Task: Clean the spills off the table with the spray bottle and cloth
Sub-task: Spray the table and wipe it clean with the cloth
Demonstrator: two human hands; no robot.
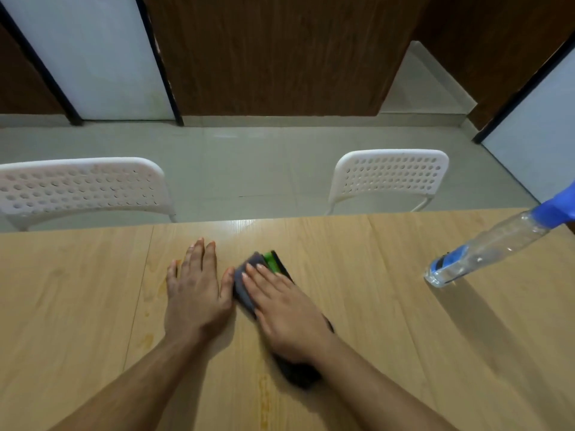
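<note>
1. Cloth (245,286) lies on the table (389,321) near its middle, mostly hidden under the right hand (286,309); only a dark grey folded corner, a green strip and a blurred dark end near the wrist show.
2. Spray bottle (485,250) stands well apart at the far right, leaning in the wide-angle view, its blue head cut off by the frame edge; the print on its blue label is too small to read.
3. Orange-brown spills (264,399) show as faint streaks and blotches left of and below the hands; their edges are hard to trace against the wood grain.
4. The table is pale wood-grain laminate with visible seams. The bottle is clear plastic, slim and cylindrical. Two white plastic chairs (389,178) with perforated backs stand beyond the far edge, on a grey tiled floor.
5. The right hand presses flat on the cloth, fingers straight and together.
6. The left hand (196,290) rests palm down on bare table, fingers extended, thumb just beside the cloth; whether it touches is unclear.
</note>
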